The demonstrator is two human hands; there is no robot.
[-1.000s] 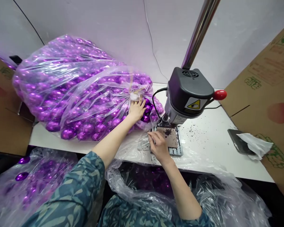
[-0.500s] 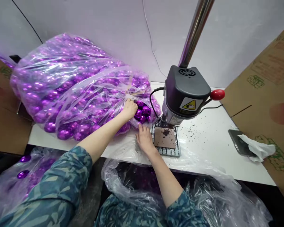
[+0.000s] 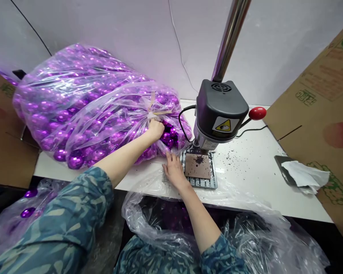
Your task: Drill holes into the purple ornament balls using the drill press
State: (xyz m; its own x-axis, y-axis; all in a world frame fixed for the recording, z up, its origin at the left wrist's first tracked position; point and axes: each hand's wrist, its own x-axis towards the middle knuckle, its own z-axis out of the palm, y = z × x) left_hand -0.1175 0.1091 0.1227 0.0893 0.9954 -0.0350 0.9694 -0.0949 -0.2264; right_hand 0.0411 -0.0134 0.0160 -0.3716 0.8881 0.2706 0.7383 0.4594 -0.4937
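Observation:
My left hand (image 3: 156,129) is closed on the gathered neck of a large clear plastic bag (image 3: 82,110), beside its opening. Shiny purple balls (image 3: 169,136) fill the bag and show bare in the opening. My right hand (image 3: 173,170) lies palm down with fingers stretched out, its fingertips at the bag's lower edge. Just right of it is the slotted metal base (image 3: 213,182) of a small drill press (image 3: 223,108), bearing a brown square board (image 3: 197,172) with dark shavings on it.
Dark shavings are scattered on the white table (image 3: 254,182). A phone (image 3: 286,171) lies under a white tissue (image 3: 304,175) at the right. Cardboard boxes (image 3: 311,114) stand on both sides. An open plastic bag (image 3: 143,219) hangs at the table's front edge, and another with purple balls (image 3: 28,212) sits lower left.
The view has shifted slightly. My left hand keeps its hold on the bag's neck, and my right hand stays in the same place beside the drill base.

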